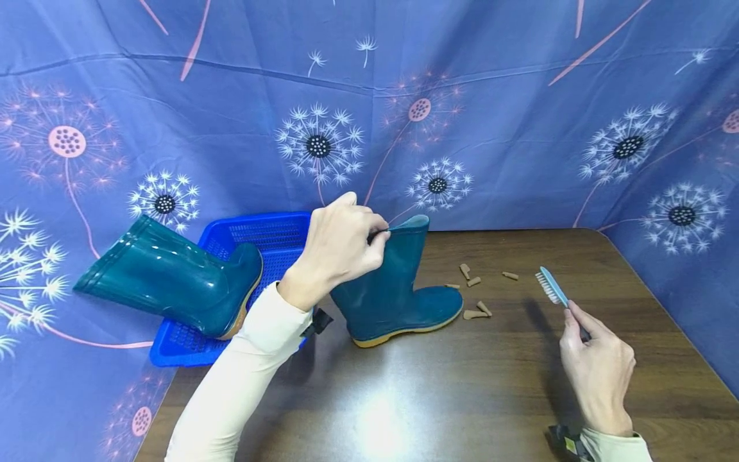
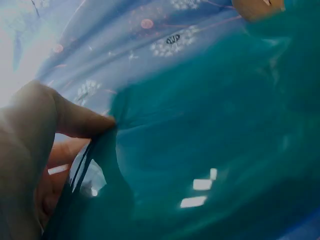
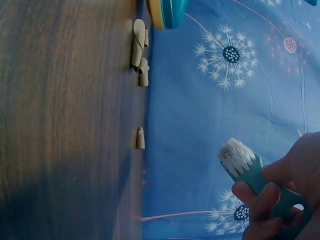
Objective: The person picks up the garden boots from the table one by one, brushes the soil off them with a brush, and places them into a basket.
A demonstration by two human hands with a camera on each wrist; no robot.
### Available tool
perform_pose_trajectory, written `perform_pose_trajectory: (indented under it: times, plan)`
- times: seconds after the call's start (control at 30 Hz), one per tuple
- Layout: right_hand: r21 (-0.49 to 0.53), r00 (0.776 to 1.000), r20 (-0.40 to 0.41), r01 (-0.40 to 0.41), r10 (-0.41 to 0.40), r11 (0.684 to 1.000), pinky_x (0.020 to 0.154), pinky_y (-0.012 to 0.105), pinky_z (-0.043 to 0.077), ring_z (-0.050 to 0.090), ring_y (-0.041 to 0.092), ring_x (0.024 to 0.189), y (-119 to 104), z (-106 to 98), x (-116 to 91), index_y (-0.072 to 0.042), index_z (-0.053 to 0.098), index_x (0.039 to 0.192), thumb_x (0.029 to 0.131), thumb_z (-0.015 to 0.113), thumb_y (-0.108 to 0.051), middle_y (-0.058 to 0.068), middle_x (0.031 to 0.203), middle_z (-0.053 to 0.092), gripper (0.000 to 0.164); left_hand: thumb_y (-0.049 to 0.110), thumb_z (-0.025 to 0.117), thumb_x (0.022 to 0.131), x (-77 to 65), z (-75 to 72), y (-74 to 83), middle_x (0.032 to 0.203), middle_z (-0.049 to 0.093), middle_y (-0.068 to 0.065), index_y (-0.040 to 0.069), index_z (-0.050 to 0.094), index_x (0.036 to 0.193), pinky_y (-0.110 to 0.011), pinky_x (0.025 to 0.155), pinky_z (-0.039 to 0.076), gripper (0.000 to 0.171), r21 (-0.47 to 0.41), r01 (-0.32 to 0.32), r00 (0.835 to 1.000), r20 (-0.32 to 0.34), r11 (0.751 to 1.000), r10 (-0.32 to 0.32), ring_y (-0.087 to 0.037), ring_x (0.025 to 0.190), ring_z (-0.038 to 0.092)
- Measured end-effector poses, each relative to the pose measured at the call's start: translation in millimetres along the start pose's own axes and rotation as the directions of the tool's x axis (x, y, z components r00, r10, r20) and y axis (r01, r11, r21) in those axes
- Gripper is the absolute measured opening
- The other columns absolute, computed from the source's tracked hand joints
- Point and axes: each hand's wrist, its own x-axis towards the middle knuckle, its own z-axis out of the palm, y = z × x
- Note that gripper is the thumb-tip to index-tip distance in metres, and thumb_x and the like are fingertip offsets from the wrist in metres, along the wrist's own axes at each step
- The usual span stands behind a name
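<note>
My left hand [image 1: 346,240] pinches the top rim of a teal rain boot [image 1: 398,295], which stands upright on the table with its toe pointing right. In the left wrist view the thumb and fingers grip the rim of the boot's shaft [image 2: 200,135]. At the right, my right hand [image 1: 597,359] holds a small scrub brush [image 1: 553,285] above the table. Its white bristles [image 3: 236,154] and teal handle show in the right wrist view. A second teal rain boot [image 1: 179,276] lies on its side across a blue basket [image 1: 190,350], shaft to the left.
Several small tan pieces [image 1: 476,314] lie scattered on the wooden table [image 1: 462,391] between the standing boot and the brush. A blue cloth with dandelion prints [image 1: 508,141] hangs behind the table and at its sides.
</note>
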Motion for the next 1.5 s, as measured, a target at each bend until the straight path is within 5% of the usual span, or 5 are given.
perform_pose_trajectory:
  times: [0.4,0.7,0.93,1.13,1.5]
  plan:
    - [0.0,1.0,0.01,-0.018,0.018,1.0,0.071,0.07,0.041,0.067,0.063,0.095,0.5,2.7,-3.8,-0.01,0.081,0.121,0.101,0.068,-0.022,0.024,0.108,0.077,0.027,0.014,0.058,0.087,26.4,-12.0,17.0,0.054,0.052,0.012,0.022,0.085,0.111,-0.028,0.046,0.029,0.036,-0.259,0.511,0.852,0.282,0.82,-0.441,-0.007,0.046,0.041]
    - [-0.005,0.998,0.055,0.014,-0.014,1.0,0.063,0.063,0.044,0.068,0.053,0.066,-1.3,3.9,-5.5,-0.009,0.081,0.121,0.1,0.067,-0.02,0.023,0.103,0.078,0.027,0.047,0.054,0.103,1.6,-14.8,23.6,0.073,0.057,0.003,0.031,0.078,0.123,-0.037,0.049,0.039,0.035,-0.075,0.472,0.85,0.302,0.879,-0.431,-0.023,0.056,0.053]
    - [-0.013,0.998,0.056,0.024,-0.023,1.0,0.059,0.062,0.043,0.061,0.048,0.054,-0.6,3.5,-5.1,-0.008,0.081,0.12,0.1,0.068,-0.02,0.025,0.088,0.078,0.027,0.033,0.059,0.1,-10.0,-22.9,13.0,0.092,0.069,-0.001,0.036,0.061,0.15,-0.031,0.045,0.031,0.05,-0.034,0.509,0.787,0.423,0.86,-0.45,-0.021,0.048,0.044]
    - [-0.006,0.999,0.048,0.01,-0.01,1.0,0.065,0.069,0.043,0.068,0.06,0.074,-0.2,4.0,-7.0,-0.009,0.081,0.121,0.1,0.068,-0.02,0.026,0.086,0.076,0.027,0.014,0.054,0.099,-8.4,-28.8,7.0,0.051,0.029,0.006,0.037,0.058,0.154,-0.027,0.043,0.014,0.06,-0.107,0.411,0.809,0.5,0.905,-0.309,-0.015,0.039,0.025]
    - [0.0,0.998,0.054,-0.01,0.01,1.0,0.069,0.069,0.042,0.069,0.063,0.087,-0.4,5.2,-6.5,-0.01,0.081,0.122,0.101,0.068,-0.022,0.026,0.088,0.077,0.028,0.018,0.055,0.102,-6.5,-22.8,4.3,0.051,0.033,0.008,0.027,0.078,0.131,-0.029,0.046,0.019,0.038,-0.128,0.405,0.836,0.452,0.905,-0.311,-0.014,0.044,0.029]
